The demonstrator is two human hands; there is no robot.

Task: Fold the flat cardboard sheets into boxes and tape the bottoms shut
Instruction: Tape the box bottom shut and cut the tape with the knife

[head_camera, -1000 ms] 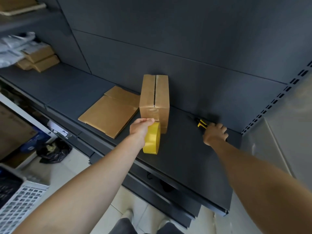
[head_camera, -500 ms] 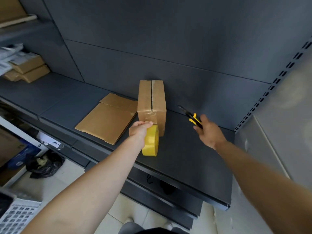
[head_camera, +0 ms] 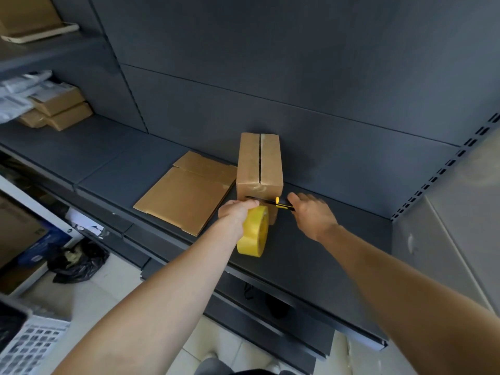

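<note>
A folded cardboard box (head_camera: 259,162) stands on the dark shelf (head_camera: 311,255), its two flaps meeting along a seam on top, with clear tape over the near end. My left hand (head_camera: 234,214) grips a yellow tape roll (head_camera: 253,231) right in front of the box. My right hand (head_camera: 311,212) holds a yellow-and-black utility knife (head_camera: 276,204), its blade lying across the box's near face just above the roll. A stack of flat cardboard sheets (head_camera: 186,193) lies to the left of the box.
More small boxes (head_camera: 61,110) and plastic-wrapped packets sit at the far left of the shelf. A black bag (head_camera: 78,262) and a white crate (head_camera: 29,345) are on the floor below. A grey panel (head_camera: 454,239) stands to the right.
My right hand picked the knife up from the back of the shelf and swung it left to the box's near face. The left hand kept hold of the tape roll.
</note>
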